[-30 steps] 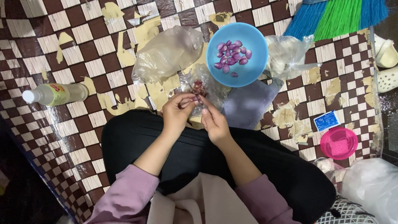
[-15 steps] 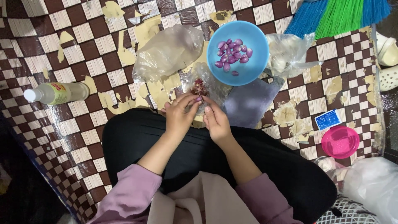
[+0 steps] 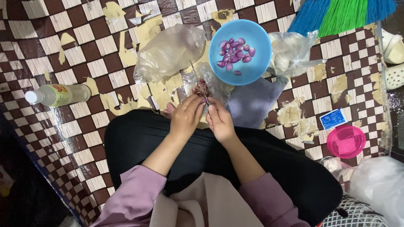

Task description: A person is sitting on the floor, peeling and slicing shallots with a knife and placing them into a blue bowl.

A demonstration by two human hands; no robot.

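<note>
Looking down from your head camera, you sit cross-legged on a checkered floor mat (image 3: 63, 138), both hands meeting at the centre of the frame. Your left hand (image 3: 185, 117) is curled closed around the handle of a thin knife (image 3: 198, 82), whose blade points toward the upper middle. Your right hand (image 3: 219, 121) is closed too, fingertips pinched on something small just beside the blade; what it grips is too hidden to tell. The two hands touch each other above a clear plastic bag (image 3: 212, 86) with reddish peelings inside.

Just above the hands, in the upper middle, stands a blue bowl (image 3: 256, 67) holding peeled purple shallots (image 3: 234, 54). A crumpled clear bag (image 3: 168, 52) lies left of the bowl, another bag (image 3: 290, 52) right of it. A plastic bottle (image 3: 57, 94) lies on its side at the left edge. A pink round lid (image 3: 346, 141) sits at the right, with a small blue packet (image 3: 333, 119) above it. A blue and green broom (image 3: 341, 14) fills the upper right corner.
</note>
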